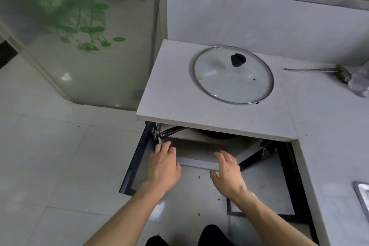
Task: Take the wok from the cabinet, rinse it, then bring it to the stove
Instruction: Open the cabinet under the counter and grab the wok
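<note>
Black wok (216, 135) sits on the upper shelf inside the cabinet (199, 151), mostly hidden under the counter (179, 110); only a dark sliver of the bowl and the long handle (171, 132) show, handle pointing left toward the hinge. Both cabinet doors swung open: left door (137, 158) edge-on, right door (267, 183) seen from its inner face. Left hand (164, 166) reaching in, fingers straight and loosely spread, tips near the shelf's left front corner just below the handle end, gripping nothing. Right hand (227, 171) also flat and spread, over the cabinet's lower front edge, holding nothing; contact with the edge hard to tell. Glass lid (233, 75) with black knob lying flat on the counter directly above the wok. Brush (329, 71) with wire handle at far right, head partly merged with a crumpled clear bag (359, 84) cut by the frame. Sink (362, 195) corner barely in view at lower right. Glass panel (89, 36) with green leaf pattern at left, blurred.
</note>
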